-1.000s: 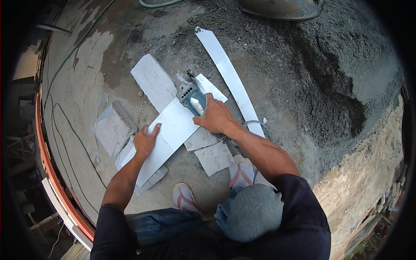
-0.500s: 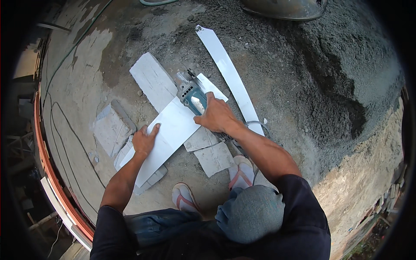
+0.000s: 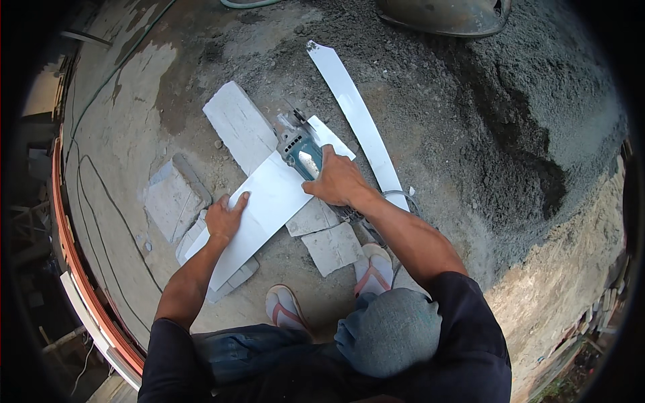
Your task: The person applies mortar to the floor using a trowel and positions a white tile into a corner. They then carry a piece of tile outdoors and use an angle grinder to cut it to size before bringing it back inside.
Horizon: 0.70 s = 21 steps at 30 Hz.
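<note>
A long white tile (image 3: 272,201) lies diagonally across several grey stone slabs on the concrete floor. My left hand (image 3: 226,216) presses flat on its lower left part, fingers spread. My right hand (image 3: 338,182) grips the body of a blue-green angle grinder (image 3: 297,146), whose disc end sits at the tile's upper right edge. The grinder's cable (image 3: 396,196) loops beside my right forearm.
A long curved white strip (image 3: 357,114) lies to the right of the grinder. Grey slabs (image 3: 238,123) and a smaller block (image 3: 171,199) lie left of the tile. A heap of grey sand (image 3: 537,127) fills the right. My sandalled feet (image 3: 373,269) stand below the tile.
</note>
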Each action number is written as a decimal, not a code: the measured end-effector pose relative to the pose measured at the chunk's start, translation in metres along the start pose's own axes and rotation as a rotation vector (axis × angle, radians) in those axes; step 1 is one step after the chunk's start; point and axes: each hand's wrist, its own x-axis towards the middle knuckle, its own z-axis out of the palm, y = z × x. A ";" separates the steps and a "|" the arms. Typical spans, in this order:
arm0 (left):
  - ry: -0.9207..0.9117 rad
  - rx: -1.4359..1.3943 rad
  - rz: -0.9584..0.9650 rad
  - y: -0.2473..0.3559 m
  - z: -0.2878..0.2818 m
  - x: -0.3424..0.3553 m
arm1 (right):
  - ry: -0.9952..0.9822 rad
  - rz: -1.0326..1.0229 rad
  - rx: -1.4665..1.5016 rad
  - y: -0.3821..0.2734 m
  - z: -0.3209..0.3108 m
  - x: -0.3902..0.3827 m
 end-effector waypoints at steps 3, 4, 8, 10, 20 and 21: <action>0.004 0.002 0.000 -0.001 0.001 0.001 | 0.009 -0.007 -0.019 0.002 0.002 0.001; 0.002 0.005 0.003 -0.001 0.001 0.001 | 0.018 -0.012 -0.031 0.003 0.002 0.002; -0.007 0.005 -0.005 0.000 0.000 0.001 | 0.021 -0.015 -0.034 0.004 0.002 0.001; -0.018 -0.007 -0.014 0.000 -0.001 0.000 | 0.015 -0.014 -0.034 0.004 0.001 0.000; -0.023 0.025 -0.016 0.000 -0.002 0.000 | 0.018 -0.008 -0.050 0.006 0.002 -0.007; -0.038 0.026 -0.018 0.002 -0.004 0.000 | 0.013 -0.006 -0.048 0.006 0.001 -0.008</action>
